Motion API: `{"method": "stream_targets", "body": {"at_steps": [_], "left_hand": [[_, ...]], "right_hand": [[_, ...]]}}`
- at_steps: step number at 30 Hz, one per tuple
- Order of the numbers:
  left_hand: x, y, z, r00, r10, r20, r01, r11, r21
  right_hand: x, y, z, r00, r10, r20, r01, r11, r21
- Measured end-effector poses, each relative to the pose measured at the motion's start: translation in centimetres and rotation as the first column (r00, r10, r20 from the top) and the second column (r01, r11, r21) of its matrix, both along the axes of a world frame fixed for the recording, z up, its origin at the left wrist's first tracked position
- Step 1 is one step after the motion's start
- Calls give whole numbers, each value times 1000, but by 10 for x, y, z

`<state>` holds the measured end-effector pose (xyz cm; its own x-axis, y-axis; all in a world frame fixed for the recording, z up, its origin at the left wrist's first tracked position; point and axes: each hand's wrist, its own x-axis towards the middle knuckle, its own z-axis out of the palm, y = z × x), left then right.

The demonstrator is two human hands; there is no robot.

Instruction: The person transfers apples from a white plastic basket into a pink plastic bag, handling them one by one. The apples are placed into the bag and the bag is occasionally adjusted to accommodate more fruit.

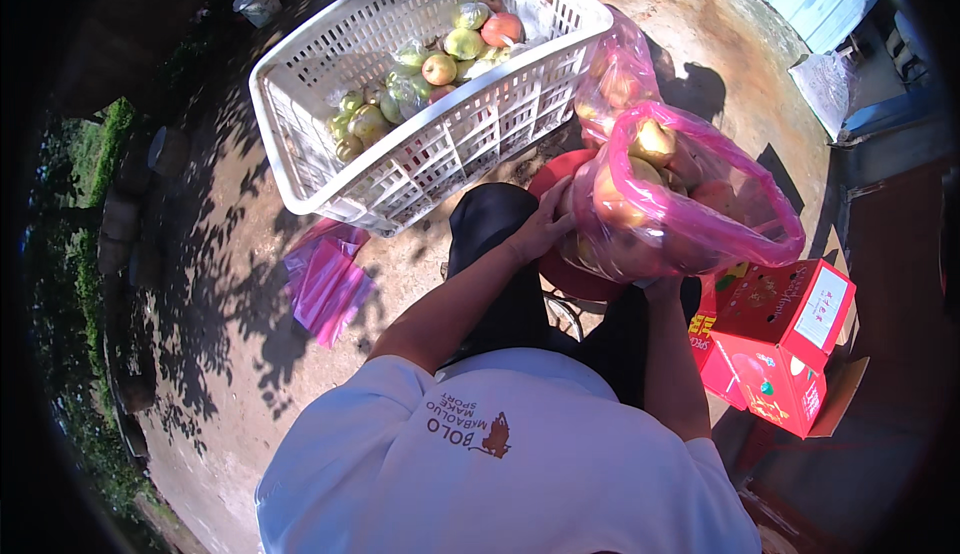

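Note:
A clear plastic bag with a pink rim [780,243] bulges with apples [622,194], its mouth wide and facing up. My left hand [551,216] cups the bag's left side, fingers spread along the plastic. Under the near side of the bag is my right hand [664,289]; its fingers are hidden, so its grip cannot be made out. Behind the bag a round red surface [559,171], perhaps a stool or basin, shows between my knees. Another pink plastic bag of apples [619,78] stands just beyond, beside the crate.
A white slatted plastic crate [457,145] ahead holds several apples [439,69], some wrapped in clear film. Folded pink plastic bags [330,284] lie on the ground at left. Red printed cardboard boxes [780,359] stand at right. A white bucket [257,3] is far left.

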<state>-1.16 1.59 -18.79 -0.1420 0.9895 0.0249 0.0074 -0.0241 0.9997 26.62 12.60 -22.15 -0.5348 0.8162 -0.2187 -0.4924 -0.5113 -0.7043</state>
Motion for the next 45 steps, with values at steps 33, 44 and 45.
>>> {"method": "stream_targets", "body": {"at_steps": [33,44,45], "left_hand": [[14,3,-3,986,167,2,-167,982,90],[20,11,-21,981,196,-3,-193,970,149],[19,11,-21,980,198,-2,-196,970,147]], "right_hand": [[-19,25,18,569,-707,419,-402,205,892],[9,43,-22,509,-826,243,-369,46,928],[7,42,-20,517,-827,222,-358,27,933]]}}
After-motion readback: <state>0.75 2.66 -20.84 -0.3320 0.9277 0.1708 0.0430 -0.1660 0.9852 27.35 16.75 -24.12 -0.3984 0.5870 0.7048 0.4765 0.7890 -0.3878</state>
